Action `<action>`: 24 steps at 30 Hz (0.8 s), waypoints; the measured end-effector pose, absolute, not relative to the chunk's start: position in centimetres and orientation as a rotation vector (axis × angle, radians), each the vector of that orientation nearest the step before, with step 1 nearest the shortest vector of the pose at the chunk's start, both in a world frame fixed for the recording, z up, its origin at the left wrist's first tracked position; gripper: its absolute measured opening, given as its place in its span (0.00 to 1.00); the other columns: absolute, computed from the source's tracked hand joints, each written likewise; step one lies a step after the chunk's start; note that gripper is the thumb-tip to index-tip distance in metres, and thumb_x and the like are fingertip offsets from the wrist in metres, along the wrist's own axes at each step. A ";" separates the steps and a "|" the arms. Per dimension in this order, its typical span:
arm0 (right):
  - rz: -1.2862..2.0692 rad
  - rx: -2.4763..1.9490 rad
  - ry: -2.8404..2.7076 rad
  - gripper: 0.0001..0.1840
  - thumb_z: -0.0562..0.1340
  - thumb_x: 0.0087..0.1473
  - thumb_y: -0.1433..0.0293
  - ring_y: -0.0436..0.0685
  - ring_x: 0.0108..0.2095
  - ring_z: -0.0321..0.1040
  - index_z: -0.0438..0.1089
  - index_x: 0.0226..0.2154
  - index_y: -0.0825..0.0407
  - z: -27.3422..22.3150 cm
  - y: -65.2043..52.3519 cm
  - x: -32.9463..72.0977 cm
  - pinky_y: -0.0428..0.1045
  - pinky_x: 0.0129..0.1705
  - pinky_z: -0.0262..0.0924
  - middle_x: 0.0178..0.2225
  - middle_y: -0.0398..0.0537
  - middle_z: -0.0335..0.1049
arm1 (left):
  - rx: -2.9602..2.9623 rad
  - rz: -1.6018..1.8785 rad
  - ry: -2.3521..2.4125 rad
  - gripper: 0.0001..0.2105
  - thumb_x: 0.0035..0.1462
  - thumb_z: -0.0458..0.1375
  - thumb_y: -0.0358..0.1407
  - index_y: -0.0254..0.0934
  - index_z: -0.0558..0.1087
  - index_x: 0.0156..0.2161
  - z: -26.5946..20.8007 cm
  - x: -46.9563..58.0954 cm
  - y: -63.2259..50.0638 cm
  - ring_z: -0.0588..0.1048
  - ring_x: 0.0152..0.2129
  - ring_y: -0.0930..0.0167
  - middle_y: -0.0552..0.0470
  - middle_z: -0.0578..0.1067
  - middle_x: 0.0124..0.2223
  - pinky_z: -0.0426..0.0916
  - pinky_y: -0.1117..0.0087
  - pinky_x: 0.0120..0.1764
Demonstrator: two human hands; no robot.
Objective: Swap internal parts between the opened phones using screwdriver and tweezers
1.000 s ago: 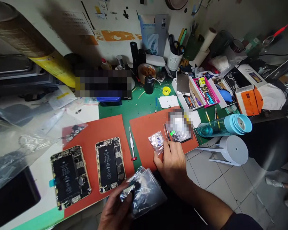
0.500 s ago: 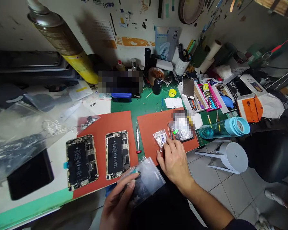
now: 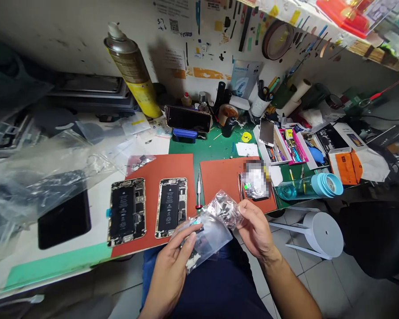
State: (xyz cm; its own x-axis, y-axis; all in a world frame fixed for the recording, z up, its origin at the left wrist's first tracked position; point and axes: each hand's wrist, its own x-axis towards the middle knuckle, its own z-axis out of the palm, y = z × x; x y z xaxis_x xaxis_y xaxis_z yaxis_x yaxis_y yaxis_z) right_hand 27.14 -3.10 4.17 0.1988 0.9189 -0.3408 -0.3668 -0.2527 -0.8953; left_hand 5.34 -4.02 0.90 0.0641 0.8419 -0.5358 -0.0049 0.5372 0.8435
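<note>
Between its thumb and fingers, my left hand (image 3: 174, 257) grips a clear zip bag (image 3: 213, 241) with small dark and white parts in it, held over my lap. My right hand (image 3: 257, 228) pinches the edge of a smaller crinkled plastic bag (image 3: 224, 208), which holds small dark parts and lies against the top of the zip bag. Two opened phones (image 3: 128, 212) with black batteries rest on the orange mat; the nearer-to-centre phone (image 3: 171, 206) is beside my left hand. A precision screwdriver (image 3: 198, 190) with a red end lies between the two mats.
A blue water bottle (image 3: 306, 188) lies at the right edge of the bench, above a grey stool (image 3: 322, 235). Boxes of tools (image 3: 275, 146) stand at the back right. At the left are a black phone-shaped slab (image 3: 64, 226), loose plastic film (image 3: 53, 173) and a spray can (image 3: 133, 71).
My right hand has lifted the small crinkled bag off the right mat and brought it to the zip bag in my left hand. The camera view has shifted.
</note>
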 end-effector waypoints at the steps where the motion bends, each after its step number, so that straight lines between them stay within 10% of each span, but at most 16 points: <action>1: 1.414 -1.240 -0.566 0.21 0.69 0.59 0.52 0.52 0.28 0.62 0.66 0.28 0.48 4.3 -3.1 26.9 0.49 0.34 0.63 0.26 0.41 0.65 | 0.827 0.765 1.341 0.25 0.57 0.68 0.61 0.45 0.86 0.49 0.8 5.6 -3.8 0.70 0.67 0.53 0.45 0.78 0.65 0.71 0.62 0.62; 24: 1.444 -1.247 -0.563 0.22 0.79 0.54 0.61 0.53 0.35 0.80 0.78 0.48 0.48 3.0 -4.9 25.0 0.48 0.41 0.76 0.38 0.45 0.85 | 0.811 0.960 1.246 0.15 0.57 0.73 0.50 0.39 0.85 0.36 2.3 7.7 -2.5 0.77 0.57 0.55 0.43 0.82 0.56 0.73 0.58 0.60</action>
State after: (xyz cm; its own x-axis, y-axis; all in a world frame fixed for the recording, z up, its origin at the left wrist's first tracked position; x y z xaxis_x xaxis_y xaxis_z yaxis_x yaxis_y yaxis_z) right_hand 25.03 -4.89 3.01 0.1458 0.9129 -0.3812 -0.4137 -0.2938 -0.8617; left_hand 7.68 -2.49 2.31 0.0538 0.9183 -0.3923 -0.1452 0.3959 0.9068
